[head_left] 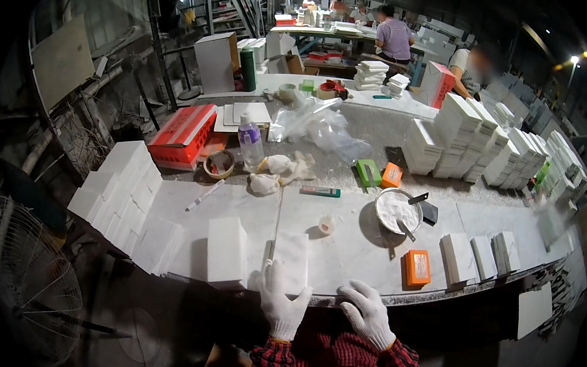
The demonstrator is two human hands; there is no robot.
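Observation:
Both my hands wear white knitted gloves below red-and-black checked sleeves. A thin white tile (292, 256) lies flat at the table's near edge. My left hand (283, 303) spans its near end, fingers along the left side and thumb by the right corner. Over the table edge to the right, my right hand (368, 315) is open and holds nothing, its fingers slightly bent and apart. Just left of the flat tile stands a white stack of tiles (227, 253). A small round white pot (327, 225) sits beyond the tile.
Right: a bowl of white powder (397, 211) with tools, an orange box (418, 268), short tile stacks (458, 258). Left: piled tiles (117, 187), a caged fan (30, 287). Behind: tape roll (219, 164), bottle (249, 141), red box (183, 135), tall tile stacks (454, 137), co-workers.

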